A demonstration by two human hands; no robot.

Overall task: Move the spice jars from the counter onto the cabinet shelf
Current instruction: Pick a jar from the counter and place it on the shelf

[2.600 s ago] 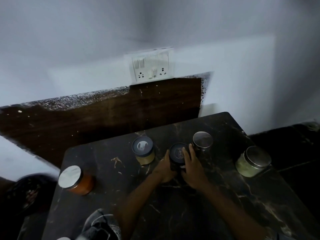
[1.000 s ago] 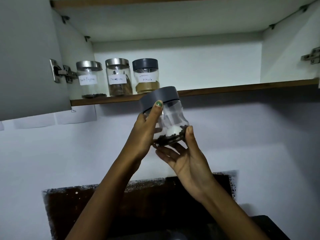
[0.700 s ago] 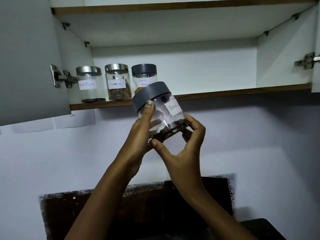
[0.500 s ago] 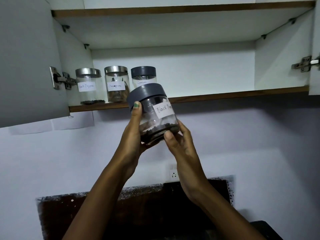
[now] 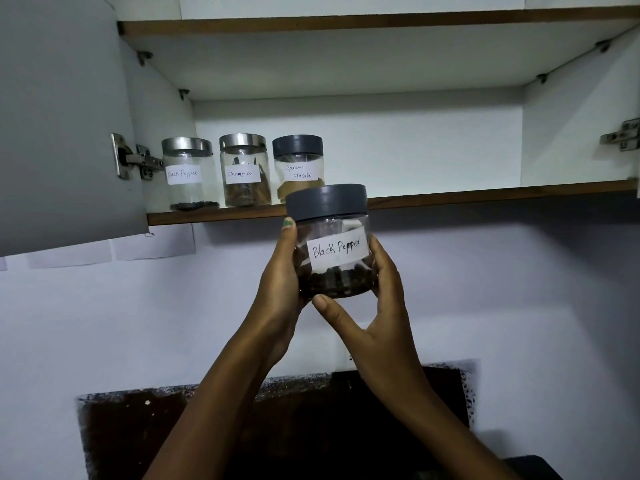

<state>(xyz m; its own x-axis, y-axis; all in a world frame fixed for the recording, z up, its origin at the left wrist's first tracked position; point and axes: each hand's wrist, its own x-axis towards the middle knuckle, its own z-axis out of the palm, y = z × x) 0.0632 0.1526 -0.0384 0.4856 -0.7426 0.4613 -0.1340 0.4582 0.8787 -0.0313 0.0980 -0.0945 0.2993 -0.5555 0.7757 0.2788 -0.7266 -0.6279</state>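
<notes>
Both hands hold one jar (image 5: 332, 242) in the air, upright, just below the front edge of the shelf (image 5: 450, 197). The left hand (image 5: 282, 289) wraps the left side of the jar, its thumb pointing up along the wall to just under the lid (image 5: 326, 201), with a green nail at the tip. The right hand (image 5: 375, 311) cups the right side and the bottom; its thumb lies under the base and its fingers (image 5: 382, 258) press against the right wall. So both hands are closed around the jar, not spread. The jar is clear, with a dark grey lid, a white label that reads "Black Pepper", and dark grains in the bottom part. The lid overlaps the shelf edge in the picture, so I cannot say for sure if it touches it. Above the hands and to their left, three more jars stand in a row on the shelf inside the open cabinet: a steel-lid jar (image 5: 188, 174) marked "Black Pepper", almost empty, then a cinnamon jar (image 5: 245, 174) with brown sticks, then a Garam Masala jar (image 5: 298, 166) with a dark lid, which is directly behind the held jar. The shelf to the right of the hands is bare. The open door (image 5: 62, 116) hangs far left of the hands, with a metal hinge (image 5: 135, 161). Below the arms there is a dark panel (image 5: 138, 438) on the wall.
</notes>
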